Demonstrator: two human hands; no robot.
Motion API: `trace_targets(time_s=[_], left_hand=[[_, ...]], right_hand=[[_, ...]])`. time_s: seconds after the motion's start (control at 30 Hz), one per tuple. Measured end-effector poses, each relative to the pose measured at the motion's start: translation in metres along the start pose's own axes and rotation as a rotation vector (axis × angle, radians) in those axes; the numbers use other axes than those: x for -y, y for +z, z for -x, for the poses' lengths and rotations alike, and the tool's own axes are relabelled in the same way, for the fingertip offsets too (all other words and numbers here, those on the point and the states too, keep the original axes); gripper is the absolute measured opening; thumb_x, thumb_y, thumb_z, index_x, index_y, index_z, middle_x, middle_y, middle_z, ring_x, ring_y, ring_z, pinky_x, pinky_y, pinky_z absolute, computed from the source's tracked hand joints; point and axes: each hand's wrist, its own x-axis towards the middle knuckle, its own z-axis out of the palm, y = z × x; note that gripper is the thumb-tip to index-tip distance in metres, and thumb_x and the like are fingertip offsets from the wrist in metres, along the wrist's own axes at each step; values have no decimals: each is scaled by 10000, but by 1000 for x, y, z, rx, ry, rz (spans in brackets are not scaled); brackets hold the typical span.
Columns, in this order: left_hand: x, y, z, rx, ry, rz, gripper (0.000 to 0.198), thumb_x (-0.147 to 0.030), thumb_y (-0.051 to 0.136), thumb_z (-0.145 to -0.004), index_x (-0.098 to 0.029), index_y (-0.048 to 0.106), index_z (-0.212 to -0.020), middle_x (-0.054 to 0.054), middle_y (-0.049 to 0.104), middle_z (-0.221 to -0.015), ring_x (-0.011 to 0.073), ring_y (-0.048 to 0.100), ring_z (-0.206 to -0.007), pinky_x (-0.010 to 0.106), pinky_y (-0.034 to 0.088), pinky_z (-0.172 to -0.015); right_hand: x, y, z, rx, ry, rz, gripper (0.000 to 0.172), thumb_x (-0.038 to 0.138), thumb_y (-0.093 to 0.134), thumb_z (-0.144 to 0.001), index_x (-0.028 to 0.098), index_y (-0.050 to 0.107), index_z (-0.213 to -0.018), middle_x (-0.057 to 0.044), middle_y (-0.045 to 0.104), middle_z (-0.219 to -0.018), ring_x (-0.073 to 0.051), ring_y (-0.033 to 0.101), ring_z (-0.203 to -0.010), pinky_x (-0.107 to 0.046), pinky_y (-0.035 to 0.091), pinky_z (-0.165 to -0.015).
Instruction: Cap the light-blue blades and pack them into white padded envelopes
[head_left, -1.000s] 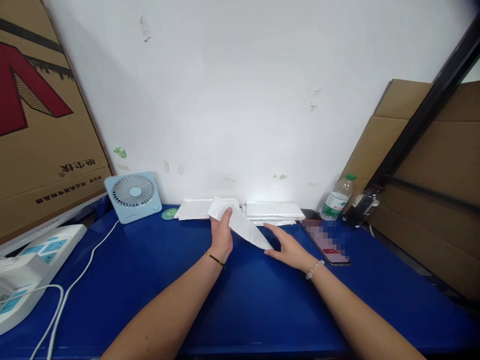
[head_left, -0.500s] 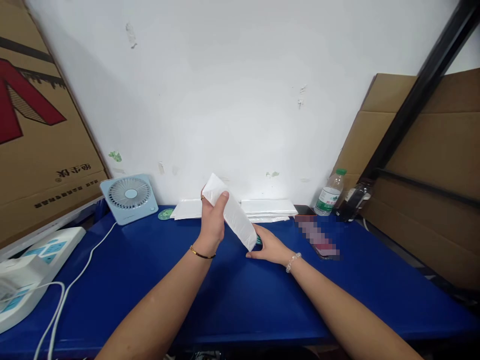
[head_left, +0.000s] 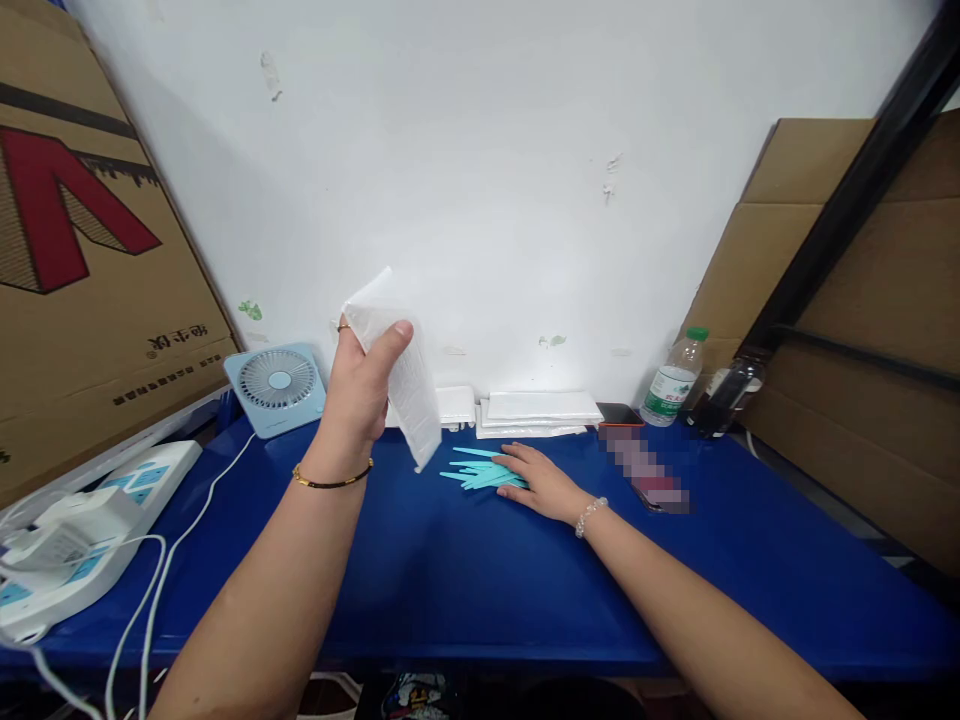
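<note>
My left hand (head_left: 362, 385) is raised above the blue table (head_left: 480, 590) and pinches a white plastic bag (head_left: 405, 375) by its upper end; the bag hangs down, open end low. Beneath and right of it several thin teal sticks (head_left: 476, 470) lie in a loose pile on the table. My right hand (head_left: 541, 482) rests flat on the right end of that pile, fingers stretched out. Behind the sticks, stacks of white bags (head_left: 534, 410) lie against the wall.
A small light-blue fan (head_left: 277, 387) stands at the back left, with a white power strip (head_left: 97, 520) and cables at the left edge. A phone (head_left: 645, 465), a water bottle (head_left: 671, 380) and a dark bottle (head_left: 720, 397) sit at the back right. Cardboard leans on both sides.
My left hand lifted the white bag up and to the left, and the teal sticks now lie uncovered on the table. My right hand stayed low on the sticks.
</note>
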Motion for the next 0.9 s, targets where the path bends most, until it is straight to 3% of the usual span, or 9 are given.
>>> trace_targets(time_s=[0.1, 0.17, 0.3, 0.37, 0.43, 0.57, 0.7, 0.8, 0.9], left_hand=[[17, -12, 5, 134, 80, -350, 652, -402, 713, -650, -198, 494, -1229, 51, 617, -1083, 258, 572, -1050, 403, 427, -944], [43, -23, 14, 316, 49, -673, 690, -433, 706, -634, -214, 489, -1251, 58, 604, -1124, 273, 563, -1055, 403, 410, -957], [99, -47, 40, 737, -218, -1215, 791, -481, 723, -573, -215, 487, -1279, 139, 557, -1224, 340, 524, -1110, 438, 363, -970], [118, -53, 49, 906, -319, -1319, 970, -550, 768, -459, -233, 451, -1319, 158, 532, -1252, 379, 479, -1147, 485, 339, -969], [127, -51, 53, 954, -333, -1306, 1039, -637, 733, -466, -237, 396, -1365, 171, 480, -1313, 388, 413, -1210, 487, 315, -983], [132, -25, 53, 971, -255, -1218, 792, -724, 503, -689, -249, 454, -1321, 164, 473, -1323, 350, 371, -1252, 475, 298, -989], [140, -7, 51, 1078, -276, -1215, 839, -740, 628, -536, -244, 554, -1209, 156, 522, -1259, 363, 427, -1197, 479, 314, -970], [146, -16, 50, 1051, -334, -1203, 749, -665, 627, -607, -258, 528, -1227, 129, 526, -1265, 328, 475, -1171, 423, 357, -949], [147, -38, 44, 1011, -365, -1203, 669, -547, 659, -631, -256, 523, -1218, 105, 528, -1279, 292, 495, -1170, 368, 382, -942]], right_hand=[[-2, -2, 2, 9, -47, -32, 525, 531, 470, -875, 323, 447, -1356, -33, 370, -1461, -288, 257, -1370, -496, 261, -1104], [-4, -5, 5, 16, -77, -66, 483, 497, 482, -882, 325, 478, -1333, -27, 407, -1440, -277, 282, -1362, -487, 269, -1107], [-7, -15, 11, 58, -90, -125, 464, 480, 529, -862, 341, 510, -1304, -14, 436, -1420, -279, 316, -1348, -491, 285, -1099], [-10, -20, 13, 70, -89, -141, 493, 485, 539, -854, 341, 487, -1322, -12, 428, -1426, -275, 321, -1345, -481, 297, -1093], [-14, -25, 13, 10, -76, -148, 474, 466, 501, -881, 326, 473, -1333, -21, 450, -1409, -255, 368, -1317, -452, 327, -1078], [-29, -33, 13, -239, 12, -89, 342, 364, 425, -928, 255, 586, -1209, -67, 602, -1210, -225, 539, -1130, -412, 417, -988], [-39, -34, 14, -265, 47, -27, 266, 307, 482, -896, 225, 652, -1083, -81, 638, -1069, -228, 575, -1019, -407, 450, -921], [-38, -30, 14, -214, 18, -33, 304, 293, 504, -883, 235, 616, -1160, -84, 620, -1104, -232, 552, -1045, -403, 444, -922], [-33, -27, 10, -181, 1, -32, 324, 294, 510, -878, 244, 599, -1186, -85, 608, -1126, -236, 532, -1066, -399, 442, -917]])
